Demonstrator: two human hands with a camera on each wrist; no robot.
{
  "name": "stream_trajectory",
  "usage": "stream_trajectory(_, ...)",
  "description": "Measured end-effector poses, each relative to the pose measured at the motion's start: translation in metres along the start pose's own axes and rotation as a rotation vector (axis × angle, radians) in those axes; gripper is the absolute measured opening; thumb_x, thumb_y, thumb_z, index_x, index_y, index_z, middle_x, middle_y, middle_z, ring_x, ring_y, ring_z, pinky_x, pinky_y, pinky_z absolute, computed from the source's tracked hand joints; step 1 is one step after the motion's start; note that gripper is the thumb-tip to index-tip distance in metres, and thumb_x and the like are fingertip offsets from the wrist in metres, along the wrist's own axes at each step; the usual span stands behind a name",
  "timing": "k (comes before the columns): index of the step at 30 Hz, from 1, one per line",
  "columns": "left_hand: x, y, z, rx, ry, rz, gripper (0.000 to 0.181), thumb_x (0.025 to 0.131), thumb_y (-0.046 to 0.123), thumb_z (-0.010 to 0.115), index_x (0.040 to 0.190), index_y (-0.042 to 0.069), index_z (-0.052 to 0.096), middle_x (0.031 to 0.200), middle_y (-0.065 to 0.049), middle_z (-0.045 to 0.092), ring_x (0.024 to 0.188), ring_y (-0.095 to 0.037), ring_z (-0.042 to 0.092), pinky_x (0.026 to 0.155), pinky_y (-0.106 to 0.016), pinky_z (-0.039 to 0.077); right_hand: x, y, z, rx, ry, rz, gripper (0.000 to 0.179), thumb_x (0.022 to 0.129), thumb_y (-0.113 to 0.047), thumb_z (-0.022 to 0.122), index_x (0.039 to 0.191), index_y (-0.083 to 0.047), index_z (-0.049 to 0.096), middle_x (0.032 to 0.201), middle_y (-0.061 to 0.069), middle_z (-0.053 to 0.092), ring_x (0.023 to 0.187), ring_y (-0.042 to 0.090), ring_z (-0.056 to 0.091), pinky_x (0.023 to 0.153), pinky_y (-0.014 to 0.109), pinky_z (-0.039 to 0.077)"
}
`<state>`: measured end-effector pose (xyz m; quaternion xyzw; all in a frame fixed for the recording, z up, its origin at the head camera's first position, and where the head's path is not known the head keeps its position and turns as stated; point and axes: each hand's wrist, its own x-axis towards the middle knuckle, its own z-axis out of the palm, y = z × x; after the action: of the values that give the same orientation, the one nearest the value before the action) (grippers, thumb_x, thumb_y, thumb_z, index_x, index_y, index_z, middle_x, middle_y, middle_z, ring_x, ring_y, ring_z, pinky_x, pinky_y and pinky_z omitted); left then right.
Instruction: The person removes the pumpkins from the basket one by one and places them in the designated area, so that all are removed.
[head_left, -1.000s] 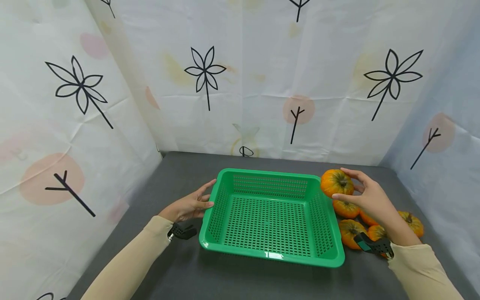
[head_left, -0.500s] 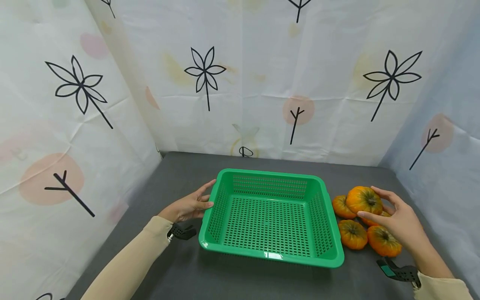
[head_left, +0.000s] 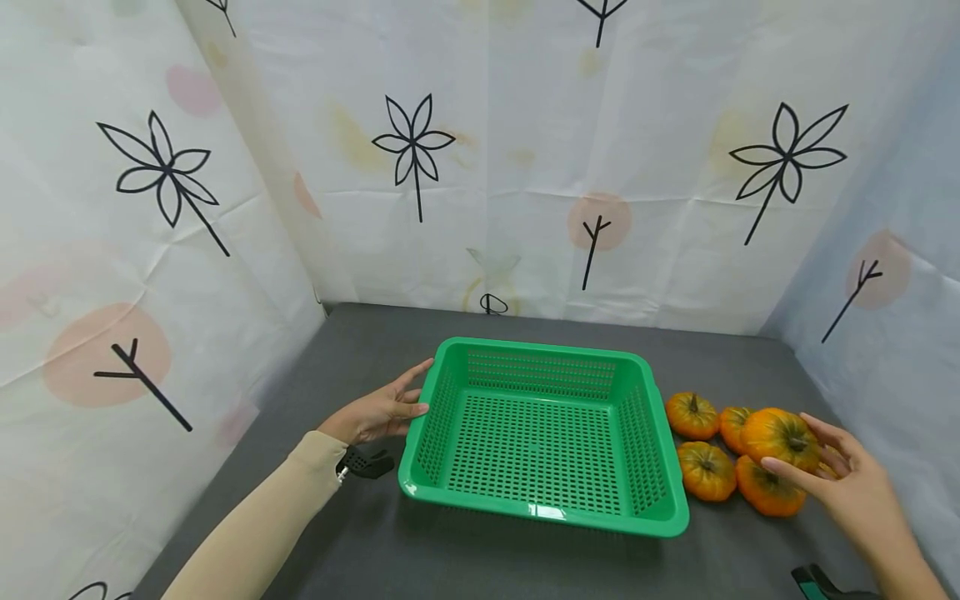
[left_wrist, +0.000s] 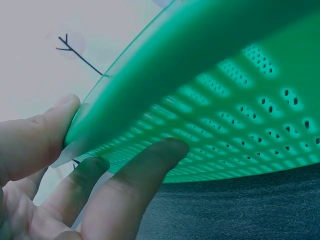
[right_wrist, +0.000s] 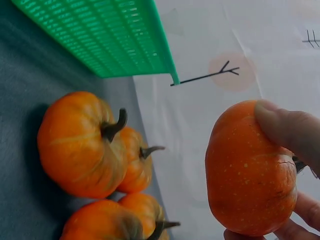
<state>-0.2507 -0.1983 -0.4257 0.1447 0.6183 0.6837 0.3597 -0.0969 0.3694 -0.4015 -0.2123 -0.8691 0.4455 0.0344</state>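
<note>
A green perforated plastic basket (head_left: 540, 510) sits on the dark table with nothing inside. At its left side my left hand (head_left: 375, 412) grips the rim, thumb at the lip and fingers against the outer wall (left_wrist: 235, 115). My right hand (head_left: 851, 471) holds a small orange pumpkin (head_left: 778, 438) between thumb and fingers, above the other pumpkins. In the right wrist view the held pumpkin (right_wrist: 250, 170) is raised beside the loose ones (right_wrist: 82, 145). It partly covers the pumpkins beneath it in the head view.
Several small pumpkins (head_left: 707, 472) cluster on the grey table (head_left: 525, 567) right of the basket. A white patterned cloth (head_left: 510, 167) hangs behind and along both sides.
My right hand has carried the pumpkin from the basket's right rim rightward and nearer, over the pumpkin cluster. My left hand and the basket have stayed in place.
</note>
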Motion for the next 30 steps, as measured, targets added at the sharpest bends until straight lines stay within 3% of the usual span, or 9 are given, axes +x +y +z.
stream_trajectory(4, 0.0, 0.0, 0.0, 0.008, 0.006, -0.001, 0.093, 0.096, 0.001, 0.057, 0.155, 0.037, -0.005, 0.159, -0.021, 0.019, 0.124, -0.036, 0.055, 0.095, -0.049, 0.053, -0.001, 0.01, -0.003, 0.026, 0.045, 0.067, 0.097, 0.084, -0.053, 0.07, 0.156, -0.031, 0.009, 0.162, 0.017, -0.002, 0.139, 0.056, 0.013, 0.095, 0.075, 0.032)
stream_trajectory(14, 0.0, -0.001, 0.0, 0.01, 0.004, -0.002, 0.093, 0.097, 0.001, 0.056, 0.156, 0.035, -0.007, 0.158, -0.023, 0.02, 0.121, -0.033, 0.058, 0.095, -0.05, 0.053, -0.006, 0.032, -0.011, -0.007, 0.12, 0.22, 0.103, 0.088, -0.051, 0.065, 0.157, -0.009, 0.001, 0.159, 0.026, -0.007, 0.137, 0.06, 0.009, 0.096, 0.075, 0.031)
stream_trajectory(22, -0.001, 0.0, 0.002, 0.002, 0.004, -0.003, 0.092, 0.097, 0.001, 0.055, 0.156, 0.036, -0.006, 0.158, -0.023, 0.02, 0.121, -0.034, 0.058, 0.095, -0.05, 0.053, -0.006, 0.048, -0.013, 0.039, 0.179, 0.319, 0.101, 0.088, -0.051, 0.064, 0.156, -0.008, 0.002, 0.159, 0.024, -0.012, 0.138, 0.057, 0.013, 0.096, 0.073, 0.032)
stream_trajectory(25, -0.001, 0.001, 0.002, 0.002, 0.004, -0.004, 0.092, 0.097, 0.0, 0.055, 0.156, 0.036, -0.006, 0.158, -0.023, 0.02, 0.121, -0.034, 0.058, 0.095, -0.05, 0.053, 0.003, 0.07, -0.013, 0.051, 0.205, 0.325, 0.101, 0.088, -0.05, 0.064, 0.156, -0.009, 0.002, 0.159, 0.026, -0.007, 0.138, 0.056, 0.016, 0.097, 0.071, 0.034)
stream_trajectory(30, -0.001, 0.0, 0.002, 0.003, 0.003, -0.004, 0.092, 0.097, -0.001, 0.054, 0.156, 0.036, -0.006, 0.158, -0.023, 0.02, 0.123, -0.035, 0.056, 0.095, -0.05, 0.053, 0.033, 0.13, -0.014, 0.026, 0.235, 0.33, 0.11, 0.082, -0.058, 0.067, 0.156, -0.01, 0.001, 0.16, 0.024, -0.005, 0.14, 0.054, 0.014, 0.097, 0.071, 0.033)
